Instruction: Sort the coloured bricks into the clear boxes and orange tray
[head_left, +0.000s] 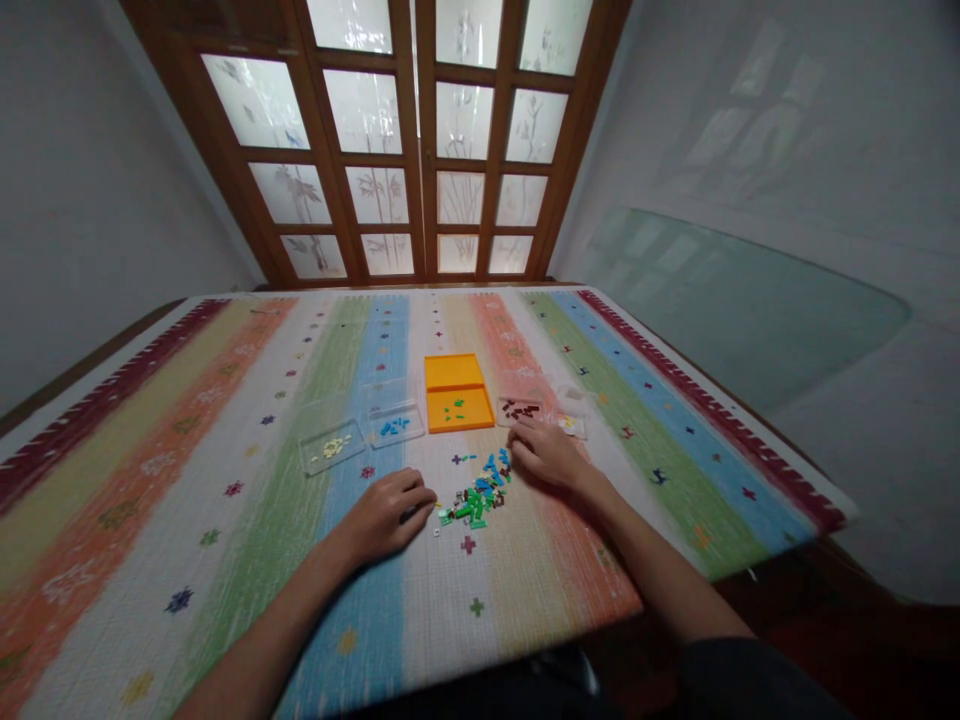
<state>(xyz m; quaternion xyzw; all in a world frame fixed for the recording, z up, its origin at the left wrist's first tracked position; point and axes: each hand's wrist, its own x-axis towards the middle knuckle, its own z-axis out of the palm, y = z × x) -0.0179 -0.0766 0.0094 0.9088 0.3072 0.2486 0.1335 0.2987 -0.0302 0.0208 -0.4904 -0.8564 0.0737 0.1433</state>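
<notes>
A small heap of green, blue and dark toy bricks [477, 496] lies on the striped table cover between my hands. My left hand [386, 512] rests on the cloth just left of the heap, fingers curled under; whether it holds a piece is hidden. My right hand [546, 453] lies palm down just right of the heap, fingers bent toward the blue pieces. Behind the heap stand an orange tray [456, 393] with a few green bits, a clear tray with blue bricks [394, 424], one with yellow bricks [331, 446] and one with dark red bricks [520, 409].
Another clear tray [573, 423] with mixed pieces stands right of my right hand. The striped cover [225, 480] spans the table; its front edge [525, 650] is near my body. A wooden glazed door [420, 140] stands behind the table, with walls on both sides.
</notes>
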